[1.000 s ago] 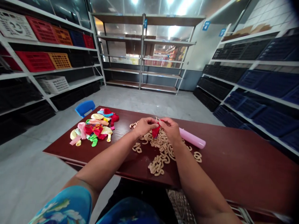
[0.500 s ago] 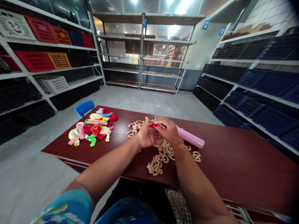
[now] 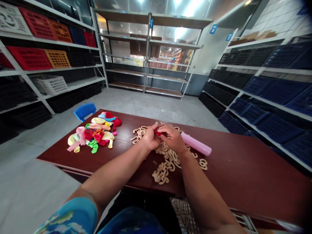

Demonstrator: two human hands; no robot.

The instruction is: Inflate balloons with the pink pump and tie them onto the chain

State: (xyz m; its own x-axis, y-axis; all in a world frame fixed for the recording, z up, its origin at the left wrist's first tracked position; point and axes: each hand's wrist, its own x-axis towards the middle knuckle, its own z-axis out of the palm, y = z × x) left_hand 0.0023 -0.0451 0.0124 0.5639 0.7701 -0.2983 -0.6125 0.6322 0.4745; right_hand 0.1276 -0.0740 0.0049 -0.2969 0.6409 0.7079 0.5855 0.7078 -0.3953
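My left hand [image 3: 151, 138] and my right hand [image 3: 173, 139] meet above the middle of the table. Between their fingers is a small red balloon [image 3: 158, 132], mostly covered, so its full shape is hidden. The left thumb and fingers close on one side of it; the right fingertips pinch the other. Beneath and around both hands lie many beige curved pieces [image 3: 161, 172], shaped like hooks and S-bends. Right of my right hand rests a pink cylinder [image 3: 197, 144], its near end partly behind that hand. To the left sits a heap of balloons [image 3: 97, 133] in mixed colours.
The dark reddish-brown table [image 3: 234, 169] stretches out to the right. A blue chair back [image 3: 85, 111] shows beyond its far left corner. Shelves with plastic crates [image 3: 29, 58] line the left, and blue crates [image 3: 273, 113] fill the right. A metal rack [image 3: 147, 48] stands behind.
The left hand's fingers have curled from an open palm to close on the red balloon. The right hand has shifted slightly left and turned. The view has moved slightly.
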